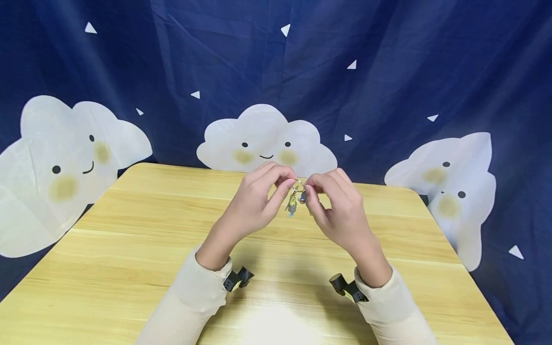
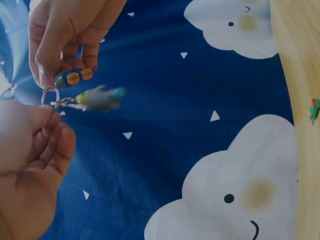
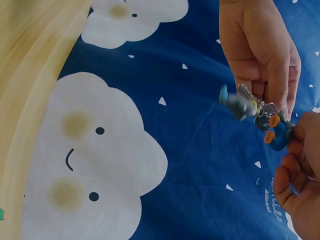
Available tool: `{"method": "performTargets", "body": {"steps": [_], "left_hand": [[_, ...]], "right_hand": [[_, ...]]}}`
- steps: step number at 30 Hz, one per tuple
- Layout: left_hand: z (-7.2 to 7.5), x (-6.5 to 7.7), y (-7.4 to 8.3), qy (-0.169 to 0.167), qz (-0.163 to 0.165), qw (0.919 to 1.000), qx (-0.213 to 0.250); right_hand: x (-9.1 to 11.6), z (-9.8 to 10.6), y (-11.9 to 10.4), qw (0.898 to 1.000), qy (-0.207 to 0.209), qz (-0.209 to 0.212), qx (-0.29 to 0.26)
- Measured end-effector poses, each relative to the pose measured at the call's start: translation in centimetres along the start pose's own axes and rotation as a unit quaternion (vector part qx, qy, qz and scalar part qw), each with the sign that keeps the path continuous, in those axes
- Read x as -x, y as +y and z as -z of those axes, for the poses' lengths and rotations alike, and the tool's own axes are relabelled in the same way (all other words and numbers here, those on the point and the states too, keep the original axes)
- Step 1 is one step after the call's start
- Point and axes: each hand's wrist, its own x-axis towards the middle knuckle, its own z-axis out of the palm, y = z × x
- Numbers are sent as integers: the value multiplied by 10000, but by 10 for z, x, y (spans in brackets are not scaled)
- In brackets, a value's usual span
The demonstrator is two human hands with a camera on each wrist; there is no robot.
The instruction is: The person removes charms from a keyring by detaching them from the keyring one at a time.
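Note:
Raised over the table, a metal key ring (image 1: 298, 185) is held between both hands. My left hand (image 1: 254, 199) pinches one side of it between thumb and index finger. My right hand (image 1: 340, 206) pinches the opposite side, close to a blue charm with orange feet (image 3: 278, 134). From the ring a grey figure charm with a light-blue tip (image 2: 104, 98) dangles on a short chain, slightly blurred in the left wrist view. Fingertips cover part of the ring, so where the blue charm joins it cannot be made out.
Below the hands is a light wood table (image 1: 142, 230). On it lies a small red and green object (image 2: 314, 109), at the right edge of the left wrist view. A dark blue curtain (image 1: 241, 57) with white clouds hangs behind the table.

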Motion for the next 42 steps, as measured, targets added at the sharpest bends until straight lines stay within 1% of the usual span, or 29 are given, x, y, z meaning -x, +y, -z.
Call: {"method": "performTargets", "body": {"steps": [3, 5, 7, 9, 11, 14, 15, 16, 18, 20, 22, 26, 30, 32, 34, 37, 42], "left_hand": [[-1, 0, 1, 45, 51, 10000, -4], [-2, 0, 1, 110, 158, 9997, 123], [-2, 0, 2, 146, 361, 9986, 347], [-3, 0, 3, 137, 668, 9950, 734], [-3, 1, 3, 96, 1041, 9864, 1267], [-4, 2, 3, 24, 1555, 9646, 2129], [-4, 2, 3, -6, 1684, 9569, 2364], [-4, 2, 3, -41, 1778, 9509, 2531], [-4, 2, 3, -84, 1866, 9438, 2727], [-5, 2, 3, -50, 1850, 9428, 2773], [-5, 2, 3, 66, 1738, 9463, 2726], [-6, 2, 1, 403, 1384, 9585, 2460], [-8, 1, 2, 661, 1005, 9731, 1965], [-8, 0, 2, 761, 822, 9805, 1615], [-8, -1, 3, 834, 648, 9861, 1285], [-6, -2, 3, 867, 449, 9914, 874], [-2, -1, 1, 787, 294, 9948, 576]], "right_hand": [[0, 1, 1, 9999, -60, -84, 86], [0, 1, 1, 9998, -34, -129, 141], [0, 0, 2, 9997, 64, -143, 177], [-1, 0, 2, 9995, 173, -139, 206], [-1, 0, 2, 9992, 306, -108, 240], [-3, 0, 1, 9982, 535, -47, 277], [-3, 0, 1, 9976, 626, -14, 283], [-4, -1, 0, 9970, 716, 19, 289], [-4, -1, -1, 9959, 857, 77, 283], [-5, -1, -1, 9953, 923, 135, 273], [-5, -1, -1, 9955, 895, 163, 253], [-5, -2, -1, 9968, 736, 211, 211], [-5, -2, 0, 9972, 653, 276, 241], [-4, -2, 0, 9971, 635, 302, 305], [-4, -3, 0, 9970, 620, 301, 338], [-3, -3, 0, 9972, 596, 300, 349], [-2, -4, 0, 9980, 539, 246, 199]]}}
